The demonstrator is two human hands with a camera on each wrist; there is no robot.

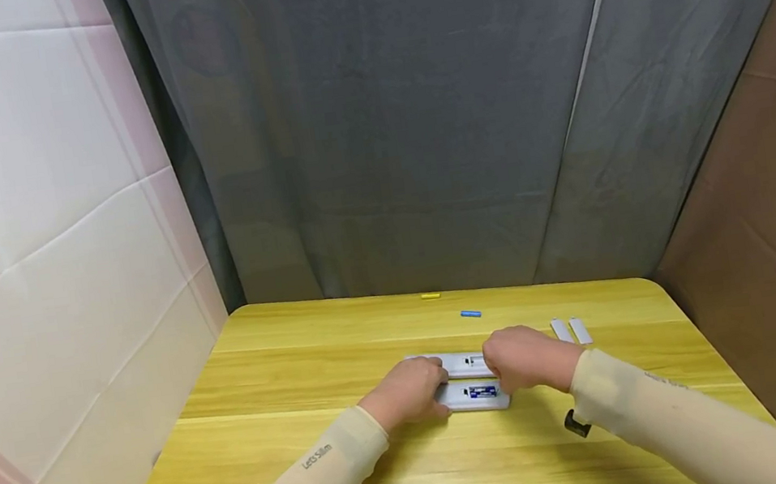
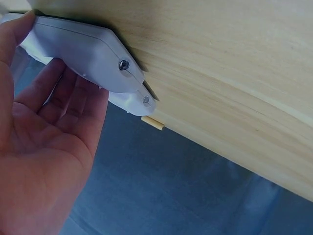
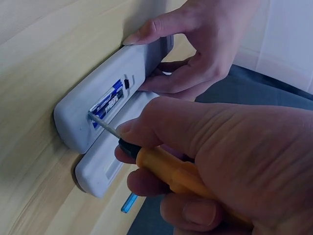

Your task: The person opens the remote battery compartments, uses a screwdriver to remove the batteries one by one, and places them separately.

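Two white remotes lie side by side on the yellow wooden table (image 1: pixel 298 450). The near remote (image 1: pixel 478 395) has its battery bay uncovered, with a blue battery (image 3: pixel 108 102) inside. My left hand (image 1: pixel 415 390) grips this remote's left end, thumb and fingers around it (image 3: pixel 195 58). My right hand (image 1: pixel 517 362) holds an orange-handled screwdriver (image 3: pixel 171 171), and its metal tip (image 3: pixel 100 122) pokes into the bay beside the battery. The far remote (image 1: pixel 459 363) lies against the near one, and neither hand holds it.
Two white battery covers (image 1: pixel 570 330) lie to the right of the remotes. A loose blue battery (image 1: pixel 470 314) and a yellow battery (image 1: pixel 429 296) lie farther back. Grey cloth hangs behind the table, a white panel stands left, a brown one right.
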